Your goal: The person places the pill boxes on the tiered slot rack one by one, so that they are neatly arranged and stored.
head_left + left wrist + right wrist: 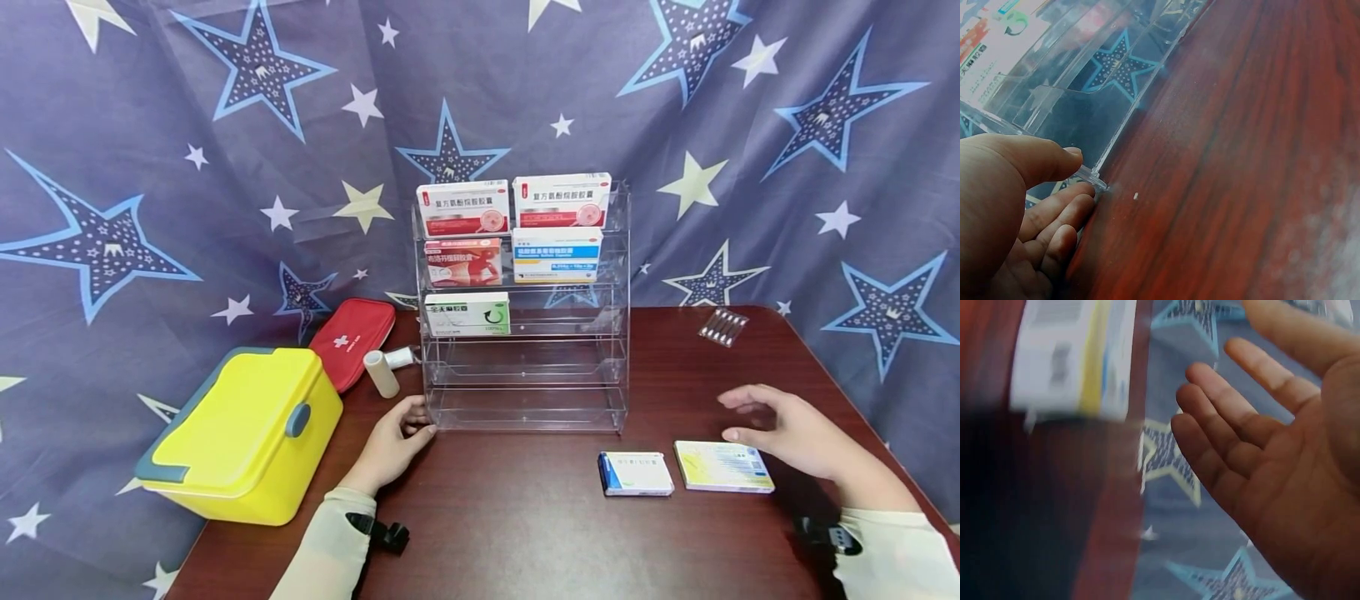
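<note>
A clear tiered display rack (525,410) stands mid-table, with several medicine boxes on its upper tiers. My left hand (393,442) is at its lower left corner; in the left wrist view, thumb and fingers (1054,209) pinch the clear edge of the rack (1072,125). The right hand (798,429), fingers spread and holding nothing, hovers beside a yellow-and-white medicine box (722,467) lying flat. Its palm (1297,481) shows empty in the right wrist view. A smaller blue-and-white medicine box (637,473) lies to the left of that box.
On the left sits a yellow lidded box (240,433) with grey handles. Behind it leans a red first-aid pouch (352,342), next to a beige roll (381,373) and a white roll (400,358). A blister pack (723,327) lies at the back right, before a starry curtain (480,83).
</note>
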The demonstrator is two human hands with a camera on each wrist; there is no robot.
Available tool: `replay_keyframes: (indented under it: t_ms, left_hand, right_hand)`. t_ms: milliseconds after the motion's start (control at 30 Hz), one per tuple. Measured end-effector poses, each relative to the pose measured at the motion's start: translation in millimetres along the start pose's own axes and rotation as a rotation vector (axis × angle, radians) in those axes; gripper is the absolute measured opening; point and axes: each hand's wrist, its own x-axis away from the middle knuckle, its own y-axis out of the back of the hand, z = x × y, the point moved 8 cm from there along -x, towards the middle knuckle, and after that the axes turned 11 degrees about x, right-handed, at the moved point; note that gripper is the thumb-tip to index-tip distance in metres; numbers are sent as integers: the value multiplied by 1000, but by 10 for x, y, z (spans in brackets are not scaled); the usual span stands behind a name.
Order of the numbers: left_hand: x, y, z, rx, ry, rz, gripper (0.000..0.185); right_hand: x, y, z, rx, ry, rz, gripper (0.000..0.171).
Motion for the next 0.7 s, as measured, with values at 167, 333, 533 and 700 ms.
replay_keyframes:
  t_ms: [167,333,533,700]
  left_hand:
    - [6,2,0,-6,-3,-6,44]
    - [9,3,11,1,15,-3,44]
    - [-2,2,9,5,-7,0,44]
    - [-4,3,8,11,0,0,43]
  right_hand:
    - [129,-77,-190,-115,33,56,54]
    - [202,-165,-283,-173,73,106,52]
    - [233,-236,-343,-153,81,149,45]
    - [252,-276,-358,-177,76,185,43]
